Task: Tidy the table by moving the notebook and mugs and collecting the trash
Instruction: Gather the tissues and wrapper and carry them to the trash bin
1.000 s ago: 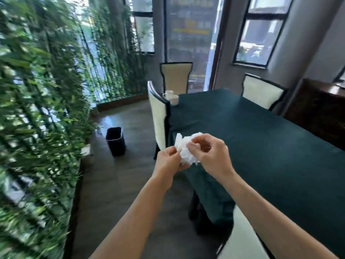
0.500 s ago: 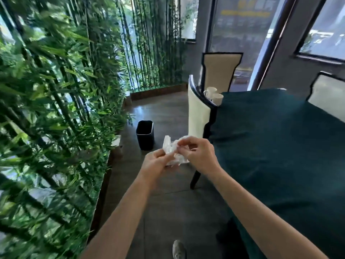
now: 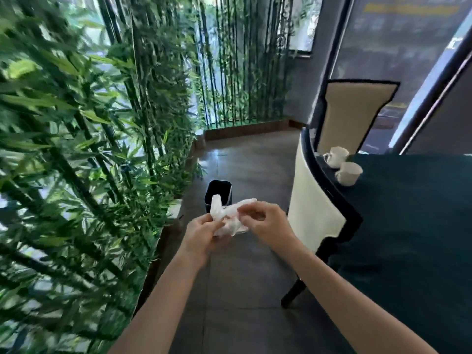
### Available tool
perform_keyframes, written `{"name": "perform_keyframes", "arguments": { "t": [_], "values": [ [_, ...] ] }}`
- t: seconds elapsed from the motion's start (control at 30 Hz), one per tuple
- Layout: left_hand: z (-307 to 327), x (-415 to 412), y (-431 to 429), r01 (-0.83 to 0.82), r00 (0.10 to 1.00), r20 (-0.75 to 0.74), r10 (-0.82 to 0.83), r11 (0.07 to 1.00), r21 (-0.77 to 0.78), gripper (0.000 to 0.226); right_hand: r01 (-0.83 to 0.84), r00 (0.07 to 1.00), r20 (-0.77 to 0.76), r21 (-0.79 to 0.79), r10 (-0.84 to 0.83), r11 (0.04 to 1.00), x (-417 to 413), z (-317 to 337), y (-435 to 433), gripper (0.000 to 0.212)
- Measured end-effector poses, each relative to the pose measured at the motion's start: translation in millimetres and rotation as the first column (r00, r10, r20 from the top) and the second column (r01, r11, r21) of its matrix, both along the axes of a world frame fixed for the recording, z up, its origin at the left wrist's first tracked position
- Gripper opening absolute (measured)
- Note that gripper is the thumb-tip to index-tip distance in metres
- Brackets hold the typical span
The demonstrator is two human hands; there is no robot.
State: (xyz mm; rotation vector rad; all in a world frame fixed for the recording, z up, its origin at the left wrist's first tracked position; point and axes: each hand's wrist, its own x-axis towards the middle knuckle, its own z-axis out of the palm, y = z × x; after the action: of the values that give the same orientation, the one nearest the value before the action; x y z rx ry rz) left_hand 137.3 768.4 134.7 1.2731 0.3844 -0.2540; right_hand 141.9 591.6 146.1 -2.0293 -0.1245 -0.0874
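A crumpled white tissue (image 3: 227, 215) is pinched between my left hand (image 3: 200, 232) and my right hand (image 3: 268, 224), held over the dark floor beside the table. A black trash bin (image 3: 217, 191) stands on the floor just beyond the tissue, partly hidden by it. Two white mugs (image 3: 343, 166) sit close together at the far left corner of the table, which is covered with a dark green cloth (image 3: 408, 213). No notebook is in view.
A cream chair with black trim (image 3: 314, 213) is pushed against the table's left side; another chair (image 3: 355, 116) stands at the far end. Bamboo plants in a low planter (image 3: 89, 162) line the left side. Dark tiled floor (image 3: 242, 277) runs between plants and table.
The view has swung left and moved forward along the table; the bin and mugs appear closer. Both hands still hold the tissue, which has been pulled a little wider apart.
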Motion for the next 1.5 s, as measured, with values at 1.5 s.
{"name": "perform_keyframes", "arguments": {
  "t": [1.5],
  "values": [
    [-621,747,70,-0.065,0.791,-0.555,0.26,0.936,0.346,0.048,0.133,0.662,-0.738,-0.056,-0.131,0.99,761,-601,60,0.028]
  ]
}}
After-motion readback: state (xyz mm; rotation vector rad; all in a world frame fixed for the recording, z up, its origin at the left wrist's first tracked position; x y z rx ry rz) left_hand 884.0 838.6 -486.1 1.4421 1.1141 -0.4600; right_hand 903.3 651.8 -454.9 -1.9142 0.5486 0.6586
